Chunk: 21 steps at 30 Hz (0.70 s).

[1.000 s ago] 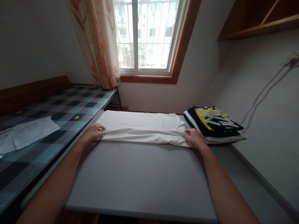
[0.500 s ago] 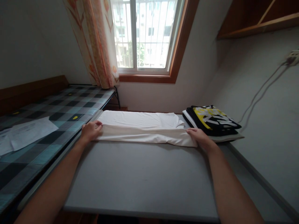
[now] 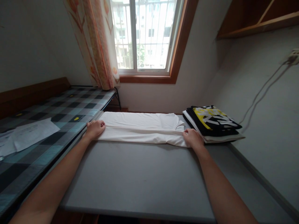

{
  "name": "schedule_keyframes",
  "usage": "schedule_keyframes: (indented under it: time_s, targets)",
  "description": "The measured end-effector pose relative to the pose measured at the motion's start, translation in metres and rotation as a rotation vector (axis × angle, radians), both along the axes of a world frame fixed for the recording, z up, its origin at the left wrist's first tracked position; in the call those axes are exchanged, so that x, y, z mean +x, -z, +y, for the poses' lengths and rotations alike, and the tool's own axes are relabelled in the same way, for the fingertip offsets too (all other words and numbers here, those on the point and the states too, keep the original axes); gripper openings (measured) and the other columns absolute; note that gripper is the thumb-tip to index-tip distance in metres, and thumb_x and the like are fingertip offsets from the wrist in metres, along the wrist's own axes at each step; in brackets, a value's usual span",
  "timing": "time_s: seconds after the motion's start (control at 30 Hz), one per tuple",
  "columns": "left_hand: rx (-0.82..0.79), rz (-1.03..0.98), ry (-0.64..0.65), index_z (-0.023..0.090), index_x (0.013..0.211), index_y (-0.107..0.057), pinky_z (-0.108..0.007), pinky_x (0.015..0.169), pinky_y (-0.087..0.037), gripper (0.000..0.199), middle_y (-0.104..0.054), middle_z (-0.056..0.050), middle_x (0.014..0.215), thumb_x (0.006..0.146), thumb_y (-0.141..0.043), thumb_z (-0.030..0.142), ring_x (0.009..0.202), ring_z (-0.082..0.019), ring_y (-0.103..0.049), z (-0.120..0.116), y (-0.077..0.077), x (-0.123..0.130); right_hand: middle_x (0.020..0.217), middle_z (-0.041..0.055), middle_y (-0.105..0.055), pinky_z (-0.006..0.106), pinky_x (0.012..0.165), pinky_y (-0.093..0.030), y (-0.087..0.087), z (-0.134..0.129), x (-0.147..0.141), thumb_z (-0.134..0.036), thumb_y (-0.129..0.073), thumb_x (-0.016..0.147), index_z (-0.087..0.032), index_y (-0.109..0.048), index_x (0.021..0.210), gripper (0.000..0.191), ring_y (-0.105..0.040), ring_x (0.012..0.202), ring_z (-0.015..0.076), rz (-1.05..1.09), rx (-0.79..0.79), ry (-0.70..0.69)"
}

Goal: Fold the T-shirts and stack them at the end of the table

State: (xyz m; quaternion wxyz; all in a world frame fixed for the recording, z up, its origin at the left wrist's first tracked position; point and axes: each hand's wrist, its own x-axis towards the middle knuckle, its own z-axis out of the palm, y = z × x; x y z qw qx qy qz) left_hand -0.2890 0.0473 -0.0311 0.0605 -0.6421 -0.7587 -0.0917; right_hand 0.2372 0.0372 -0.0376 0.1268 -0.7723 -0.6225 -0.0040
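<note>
A white T-shirt (image 3: pixel 142 129) lies lengthwise across the far part of the grey table (image 3: pixel 144 177), its near side folded over in a long strip. At the left end, my left hand (image 3: pixel 95 129) pinches the edge of that strip between thumb and fingers. My right hand (image 3: pixel 192 137) has its fingers closed on the strip's right end, near the collar. Both forearms reach in from the bottom corners. Part of the strip's right end is hidden beneath my right hand.
A stack of folded clothes (image 3: pixel 212 121), a black, yellow and white one on top, sits just beyond my right hand. To the left is a bed with a checked mattress (image 3: pixel 58 124) and papers (image 3: pixel 32 135). A wall shelf (image 3: pixel 261 26) hangs at upper right.
My right hand has shifted left along the strip's edge, and my left hand slightly right. The folded shirt stays nearly in place.
</note>
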Motion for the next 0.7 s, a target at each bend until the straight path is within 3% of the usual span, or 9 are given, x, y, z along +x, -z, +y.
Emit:
schedule_keyframes:
  time_s: [0.2, 0.43, 0.6, 0.7]
  targets:
    - [-0.063, 0.030, -0.015, 0.021, 0.090, -0.070, -0.044, 0.089, -0.037, 0.028, -0.071, -0.011, 0.098, 0.078, -0.050, 0.036, 0.102, -0.032, -0.060, 0.001, -0.008, -0.014, 0.107, 0.0164, -0.064, 0.038, 0.082, -0.044, 0.000, -0.006, -0.010, -0.025, -0.046, 0.086, -0.019, -0.071, 0.104, 0.031, -0.059, 0.098, 0.0284, -0.148, 0.104, -0.038]
    - [0.331, 0.109, -0.086, 0.018, 0.117, -0.065, -0.043, 0.093, -0.036, 0.038, -0.054, -0.016, 0.124, 0.087, -0.044, 0.029, 0.113, -0.033, -0.050, -0.013, -0.005, -0.008, 0.119, 0.0142, -0.063, 0.040, 0.095, -0.040, 0.006, 0.000, -0.031, -0.025, -0.041, 0.090, -0.016, -0.067, 0.109, 0.034, -0.055, 0.112, 0.0270, -0.028, 0.258, -0.377]
    - [0.219, 0.018, 0.056, 0.019, 0.103, -0.069, -0.040, 0.092, -0.040, 0.036, -0.063, -0.012, 0.112, 0.091, -0.039, 0.034, 0.106, -0.028, -0.056, -0.017, 0.015, 0.010, 0.135, 0.0138, -0.057, 0.042, 0.110, -0.031, 0.016, 0.001, -0.046, -0.038, -0.036, 0.096, -0.015, -0.064, 0.121, 0.044, -0.043, 0.132, 0.0273, -0.019, 0.250, -0.617]
    - [0.159, -0.064, 0.122, 0.020, 0.106, -0.068, -0.035, 0.093, -0.042, 0.037, -0.065, -0.009, 0.116, 0.091, -0.039, 0.037, 0.109, -0.025, -0.058, -0.017, 0.023, 0.012, 0.145, 0.0137, -0.048, 0.045, 0.112, -0.030, 0.023, -0.001, -0.051, -0.046, -0.032, 0.097, -0.017, -0.056, 0.134, 0.053, -0.035, 0.139, 0.0287, -0.073, 0.146, -0.665]
